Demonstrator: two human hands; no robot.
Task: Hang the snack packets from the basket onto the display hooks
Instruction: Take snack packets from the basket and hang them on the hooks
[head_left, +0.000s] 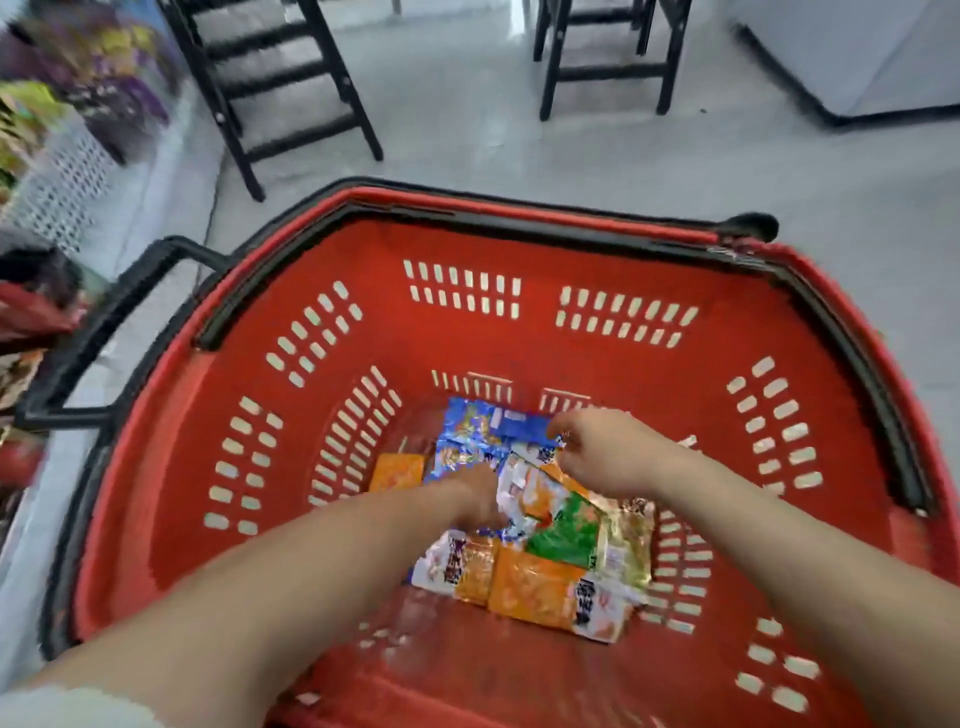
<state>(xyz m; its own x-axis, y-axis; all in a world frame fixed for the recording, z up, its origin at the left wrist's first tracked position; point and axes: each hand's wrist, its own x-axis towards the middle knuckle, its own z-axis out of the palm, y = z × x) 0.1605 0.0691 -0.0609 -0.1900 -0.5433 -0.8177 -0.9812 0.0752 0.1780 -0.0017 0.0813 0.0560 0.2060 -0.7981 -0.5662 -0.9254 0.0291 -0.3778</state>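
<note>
Both arms reach down into the red basket (623, 260), and I see them from above. The left hand (475, 499) points straight down into the pile of snack packets (545, 519) on the basket floor. Its fingers are tucked in among the packets and hidden, so I cannot tell if it grips one or just touches them.

The right hand (602, 452) is a bit further in, with its back up and its fingers curled. The fingertips sit where the blue packet (467, 431) meets a white and orange packet (524, 488). It is blurry there, so I cannot tell if they pinch a packet.

A green packet (566, 535) lies under the right wrist. A big orange packet (530, 587) lies nearest to me. A small orange packet (397, 470) lies alone, left of the pile.

The writing on the packets is too fuzzy to read. The basket's near side is cut off at the bottom. A black handle (104, 322) sticks out on the left. The shelf of snacks (78, 67) at the far left is smeared, and I cannot make out any hooks. A bit of white sleeve (62, 706) shows in the bottom corner.
</note>
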